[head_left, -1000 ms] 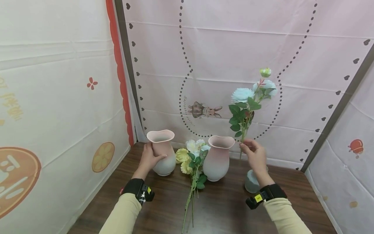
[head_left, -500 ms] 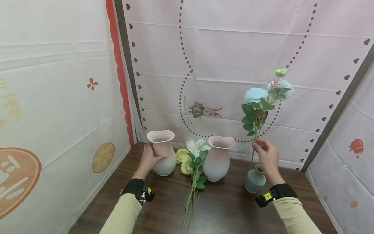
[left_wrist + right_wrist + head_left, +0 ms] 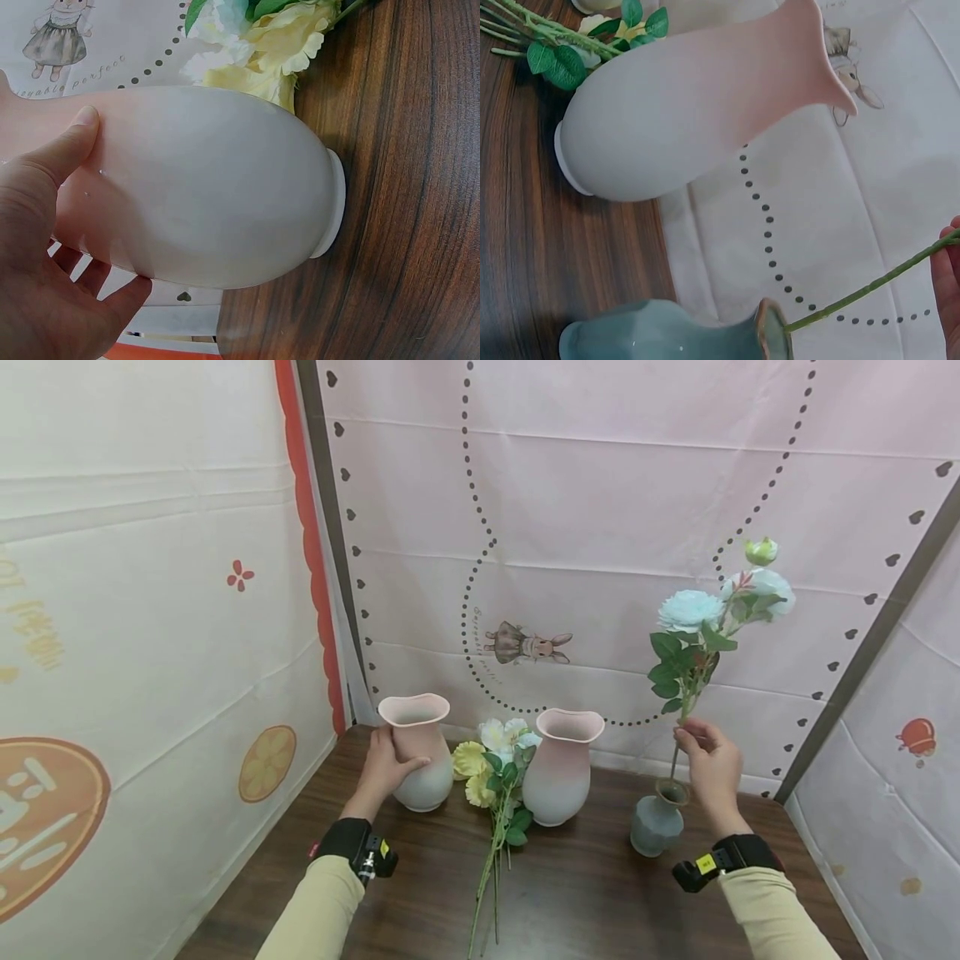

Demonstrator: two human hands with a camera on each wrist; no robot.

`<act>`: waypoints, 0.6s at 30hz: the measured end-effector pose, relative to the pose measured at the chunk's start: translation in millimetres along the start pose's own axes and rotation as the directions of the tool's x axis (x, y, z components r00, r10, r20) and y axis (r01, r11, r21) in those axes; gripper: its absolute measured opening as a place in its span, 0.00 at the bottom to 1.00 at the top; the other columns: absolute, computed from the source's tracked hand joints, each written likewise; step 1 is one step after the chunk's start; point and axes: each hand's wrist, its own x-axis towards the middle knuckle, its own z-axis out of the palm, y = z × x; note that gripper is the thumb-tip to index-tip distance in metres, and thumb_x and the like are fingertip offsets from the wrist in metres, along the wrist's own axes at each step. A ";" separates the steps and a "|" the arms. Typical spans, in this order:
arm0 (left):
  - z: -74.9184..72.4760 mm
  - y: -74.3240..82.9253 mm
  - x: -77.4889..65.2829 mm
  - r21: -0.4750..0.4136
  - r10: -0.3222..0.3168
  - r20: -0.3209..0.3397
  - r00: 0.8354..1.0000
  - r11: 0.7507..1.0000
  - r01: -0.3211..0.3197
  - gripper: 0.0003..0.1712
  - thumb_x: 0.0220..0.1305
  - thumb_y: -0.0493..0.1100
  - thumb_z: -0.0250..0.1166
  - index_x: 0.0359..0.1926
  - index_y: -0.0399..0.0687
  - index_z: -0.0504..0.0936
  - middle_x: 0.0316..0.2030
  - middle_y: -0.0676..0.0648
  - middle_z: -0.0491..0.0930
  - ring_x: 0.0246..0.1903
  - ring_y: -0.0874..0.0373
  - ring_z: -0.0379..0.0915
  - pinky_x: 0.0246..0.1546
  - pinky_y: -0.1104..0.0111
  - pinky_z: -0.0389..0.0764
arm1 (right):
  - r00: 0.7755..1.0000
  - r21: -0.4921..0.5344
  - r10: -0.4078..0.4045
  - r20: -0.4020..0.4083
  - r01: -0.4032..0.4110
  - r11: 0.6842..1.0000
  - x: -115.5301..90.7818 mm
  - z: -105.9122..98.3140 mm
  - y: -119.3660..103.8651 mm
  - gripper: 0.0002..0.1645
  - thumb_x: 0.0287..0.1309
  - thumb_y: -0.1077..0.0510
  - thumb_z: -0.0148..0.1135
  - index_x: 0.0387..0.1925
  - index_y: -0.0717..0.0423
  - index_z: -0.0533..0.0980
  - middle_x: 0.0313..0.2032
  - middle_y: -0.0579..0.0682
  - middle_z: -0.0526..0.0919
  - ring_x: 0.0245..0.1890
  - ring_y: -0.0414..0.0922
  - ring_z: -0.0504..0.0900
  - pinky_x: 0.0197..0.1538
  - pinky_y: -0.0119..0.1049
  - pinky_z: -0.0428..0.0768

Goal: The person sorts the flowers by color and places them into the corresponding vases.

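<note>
At the left my left hand [image 3: 384, 770] grips a pink-and-white vase [image 3: 422, 758] by its side below the neck; in the left wrist view the thumb lies across the front and fingers reach behind. The vase stands upright on the table. My right hand [image 3: 716, 767] pinches the green stem [image 3: 874, 286] of an artificial spray with pale blue flowers [image 3: 690, 612], held upright. Directly below is a small blue-grey vase [image 3: 656, 828] with a brown rim. The stem's lower end is right at this vase's mouth, overlapping the rim in the right wrist view.
A second pink-and-white vase [image 3: 557, 781] stands mid-table. Between the two larger vases lie yellow flowers [image 3: 474, 768] and white flowers [image 3: 498, 737], their stems pointing toward the front of the dark wooden table [image 3: 585, 893]. Printed cloth walls [image 3: 615, 485] close off the back and sides.
My right hand has moved rightward and slightly down with the blue flower spray, from beside the middle vase to over the small blue-grey vase. My left hand keeps its grip on the left vase.
</note>
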 end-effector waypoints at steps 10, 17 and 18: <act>-0.6 0.9 -1.8 0.010 0.007 -0.018 1.000 1.000 -0.007 0.59 0.58 0.50 0.74 0.76 0.37 0.44 0.71 0.28 0.51 0.73 0.32 0.51 0.75 0.42 0.57 | 0.999 -0.073 -0.006 -0.049 0.002 0.997 -4.0 -3.1 18.8 0.13 0.68 0.57 0.60 0.49 0.60 0.80 0.45 0.57 0.85 0.34 0.15 0.71 0.39 0.08 0.72; -0.6 0.8 -2.1 -0.003 0.015 -0.024 1.000 1.000 -0.015 0.60 0.58 0.51 0.74 0.76 0.38 0.44 0.71 0.28 0.51 0.73 0.32 0.52 0.75 0.41 0.58 | 0.997 -0.066 -0.017 -0.071 0.012 0.998 -8.9 -0.8 28.1 0.11 0.66 0.60 0.62 0.47 0.61 0.81 0.41 0.54 0.86 0.32 0.15 0.73 0.37 0.07 0.73; -0.6 0.9 -2.0 -0.005 0.014 -0.024 1.000 1.000 -0.015 0.60 0.57 0.51 0.74 0.76 0.38 0.44 0.71 0.29 0.51 0.73 0.32 0.52 0.75 0.41 0.58 | 0.997 -0.067 -0.017 -0.071 0.012 0.998 -9.4 -0.3 29.2 0.11 0.66 0.60 0.62 0.47 0.61 0.81 0.42 0.56 0.86 0.32 0.14 0.73 0.37 0.07 0.73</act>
